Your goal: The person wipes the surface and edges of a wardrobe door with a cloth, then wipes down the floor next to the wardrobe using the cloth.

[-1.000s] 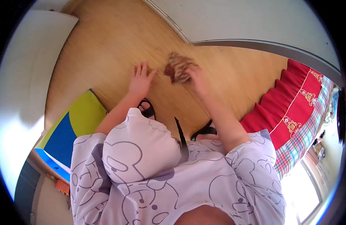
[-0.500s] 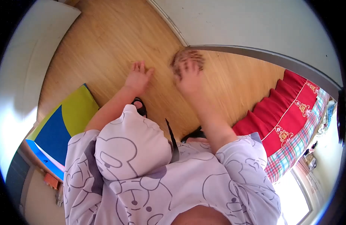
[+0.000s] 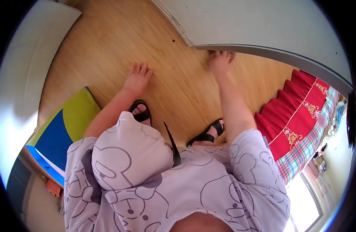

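Moved rightward since the earlier frame to beside the white panel's grey edge (image 3: 263, 55), with the brown patterned cloth (image 3: 232, 57) mostly hidden under the blurred right hand (image 3: 221, 65), grip unclear. Apart from the left hand (image 3: 136, 80), open over the light-brown wooden floor (image 3: 174, 85). Seemingly mid-stroke; impossible to judge how much is done or left.

Single head-worn camera, directed forward and steeply downward from above the wearer's shirt (image 3: 147, 185) toward the wooden floor (image 3: 178, 89).

From my end I make out the brownish cloth (image 3: 232, 57) on the floor (image 3: 178, 89), mostly hidden under the right hand (image 3: 220, 62), its blurred edges showing near the white panel (image 3: 263, 23).
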### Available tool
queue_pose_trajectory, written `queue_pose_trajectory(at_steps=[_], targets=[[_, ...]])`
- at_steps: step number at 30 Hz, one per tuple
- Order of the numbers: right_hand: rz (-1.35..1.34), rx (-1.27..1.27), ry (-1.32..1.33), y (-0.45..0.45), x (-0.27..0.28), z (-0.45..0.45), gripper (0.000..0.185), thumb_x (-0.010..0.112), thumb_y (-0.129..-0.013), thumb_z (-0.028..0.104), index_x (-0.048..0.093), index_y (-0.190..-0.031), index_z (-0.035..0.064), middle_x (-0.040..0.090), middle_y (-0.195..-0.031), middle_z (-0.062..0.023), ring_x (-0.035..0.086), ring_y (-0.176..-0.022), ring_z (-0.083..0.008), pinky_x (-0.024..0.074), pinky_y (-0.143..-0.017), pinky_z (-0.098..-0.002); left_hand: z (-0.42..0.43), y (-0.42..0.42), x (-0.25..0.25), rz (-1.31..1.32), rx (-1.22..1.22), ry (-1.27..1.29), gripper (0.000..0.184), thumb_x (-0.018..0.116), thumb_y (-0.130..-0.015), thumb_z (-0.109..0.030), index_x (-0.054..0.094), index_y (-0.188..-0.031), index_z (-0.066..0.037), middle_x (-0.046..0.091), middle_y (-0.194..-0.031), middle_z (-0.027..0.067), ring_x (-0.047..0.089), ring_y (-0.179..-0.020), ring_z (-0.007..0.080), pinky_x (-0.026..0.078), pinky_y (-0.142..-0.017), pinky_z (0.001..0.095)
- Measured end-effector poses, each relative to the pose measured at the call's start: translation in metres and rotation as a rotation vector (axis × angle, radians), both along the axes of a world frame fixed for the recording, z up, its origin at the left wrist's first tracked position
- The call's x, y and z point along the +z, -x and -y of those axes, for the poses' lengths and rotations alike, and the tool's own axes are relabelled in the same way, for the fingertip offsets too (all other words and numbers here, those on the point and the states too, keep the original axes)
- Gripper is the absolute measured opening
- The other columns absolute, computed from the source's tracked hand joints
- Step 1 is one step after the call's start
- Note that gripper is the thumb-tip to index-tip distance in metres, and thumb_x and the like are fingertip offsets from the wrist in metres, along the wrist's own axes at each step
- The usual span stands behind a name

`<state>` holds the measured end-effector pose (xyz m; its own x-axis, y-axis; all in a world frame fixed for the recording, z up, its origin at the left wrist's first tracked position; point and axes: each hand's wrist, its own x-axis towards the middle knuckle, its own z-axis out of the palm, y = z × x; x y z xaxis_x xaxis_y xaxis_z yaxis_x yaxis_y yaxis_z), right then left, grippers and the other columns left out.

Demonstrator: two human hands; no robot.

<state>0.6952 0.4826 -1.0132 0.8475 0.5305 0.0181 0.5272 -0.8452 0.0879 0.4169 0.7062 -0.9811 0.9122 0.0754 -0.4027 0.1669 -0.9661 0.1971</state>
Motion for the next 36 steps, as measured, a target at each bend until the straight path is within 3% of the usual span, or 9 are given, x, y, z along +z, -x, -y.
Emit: queue_pose_trajectory(at_steps=[2, 3, 7, 11, 16, 24, 27, 34, 36], targets=[[-0.304, 0.013, -0.014, 0.067, 0.036, -0.007, 0.045, 0.056, -0.083, 0.020, 0.052, -0.128, 0.0220, 0.037, -0.140, -0.0104, 0.034, -0.125, -0.0372, 0.0347, -0.098, -0.0550, 0.004, -0.003, 0.001, -0.013, 0.003, 0.006, 0.075, 0.075, -0.070, -0.024, 0.042, -0.136, -0.011, 0.030, -0.146, 0.0204, 0.031, -0.133, 0.0399, 0.021, -0.112, 0.0511], [-0.249, 0.193, -0.212, 0.098, 0.027, 0.001, 0.043, 0.061, -0.079, 0.017, 0.057, -0.121, 0.0233, 0.041, -0.135, -0.0081, 0.038, -0.120, -0.0365, 0.0360, -0.096, -0.0526, 0.005, -0.004, 0.002, -0.030, 0.007, 0.004, 0.074, 0.075, -0.070, -0.024, 0.043, -0.136, -0.010, 0.030, -0.146, 0.0209, 0.031, -0.133, 0.0405, 0.021, -0.112, 0.0509], [-0.485, 0.383, -0.231, 0.165, 0.026, -0.013, 0.049, 0.066, -0.070, 0.014, 0.060, -0.118, 0.0226, 0.048, -0.128, -0.0079, 0.044, -0.114, -0.0355, 0.0374, -0.094, -0.0504, 0.004, -0.006, 0.003, -0.027, 0.020, -0.009, 0.075, 0.075, -0.069, -0.025, 0.043, -0.135, -0.008, 0.030, -0.146, 0.0219, 0.032, -0.132, 0.0419, 0.020, -0.112, 0.0507], [-0.260, 0.497, -0.393, 0.139, 0.098, -0.097, 0.049, 0.060, -0.072, 0.006, 0.060, -0.118, 0.0233, 0.049, -0.129, -0.0087, 0.049, -0.109, -0.0330, 0.0414, -0.091, -0.0472, 0.006, -0.005, 0.012, -0.082, -0.009, -0.050, 0.073, 0.071, -0.073, -0.022, 0.040, -0.137, -0.008, 0.029, -0.147, 0.0220, 0.031, -0.133, 0.0413, 0.020, -0.112, 0.0515], [-0.227, 0.458, -0.160, 0.084, 0.052, -0.161, 0.048, 0.052, -0.082, 0.007, 0.052, -0.128, 0.0200, 0.045, -0.133, -0.0129, 0.046, -0.116, -0.0340, 0.0420, -0.092, -0.0492, -0.003, -0.009, 0.016, -0.166, -0.090, -0.090, 0.068, 0.066, -0.077, -0.017, 0.039, -0.139, -0.009, 0.028, -0.148, 0.0202, 0.031, -0.134, 0.0385, 0.020, -0.111, 0.0524], [-0.710, 0.416, 0.077, 0.132, 0.061, -0.025, 0.051, 0.060, -0.078, 0.015, 0.051, -0.128, 0.0196, 0.045, -0.131, -0.0110, 0.046, -0.114, -0.0305, 0.0443, -0.089, -0.0498, -0.004, -0.004, 0.013, -0.105, -0.038, 0.016, 0.070, 0.068, -0.076, -0.020, 0.038, -0.139, -0.012, 0.026, -0.149, 0.0179, 0.030, -0.135, 0.0351, 0.020, -0.111, 0.0525], [-0.515, 0.450, -0.270, 0.108, 0.059, -0.019, 0.053, 0.061, -0.076, 0.014, 0.051, -0.128, 0.0216, 0.044, -0.134, -0.0094, 0.045, -0.116, -0.0318, 0.0442, -0.092, -0.0486, 0.001, 0.001, 0.009, -0.062, -0.024, -0.014, 0.070, 0.069, -0.076, -0.020, 0.039, -0.139, -0.012, 0.027, -0.149, 0.0168, 0.031, -0.135, 0.0345, 0.020, -0.111, 0.0527], [-0.374, 0.380, -0.116, 0.108, 0.048, -0.060, 0.052, 0.063, -0.072, 0.011, 0.054, -0.122, 0.0220, 0.048, -0.127, -0.0076, 0.046, -0.114, -0.0343, 0.0437, -0.093, -0.0469, -0.005, 0.002, 0.012, 0.006, -0.009, -0.047, 0.060, 0.066, -0.078, -0.018, 0.045, -0.134, -0.011, 0.033, -0.146, 0.0156, 0.032, -0.134, 0.0325, 0.021, -0.111, 0.0540], [-0.475, 0.497, -0.049, 0.140, 0.045, -0.028, 0.049, 0.062, -0.072, 0.010, 0.057, -0.118, 0.0227, 0.051, -0.124, -0.0069, 0.047, -0.113, -0.0330, 0.0448, -0.092, -0.0449, -0.014, -0.003, 0.019, 0.095, 0.074, 0.096, 0.047, 0.062, -0.081, -0.014, 0.053, -0.127, -0.011, 0.048, -0.135, 0.0138, 0.044, -0.124, 0.0325, 0.033, -0.104, 0.0503]])
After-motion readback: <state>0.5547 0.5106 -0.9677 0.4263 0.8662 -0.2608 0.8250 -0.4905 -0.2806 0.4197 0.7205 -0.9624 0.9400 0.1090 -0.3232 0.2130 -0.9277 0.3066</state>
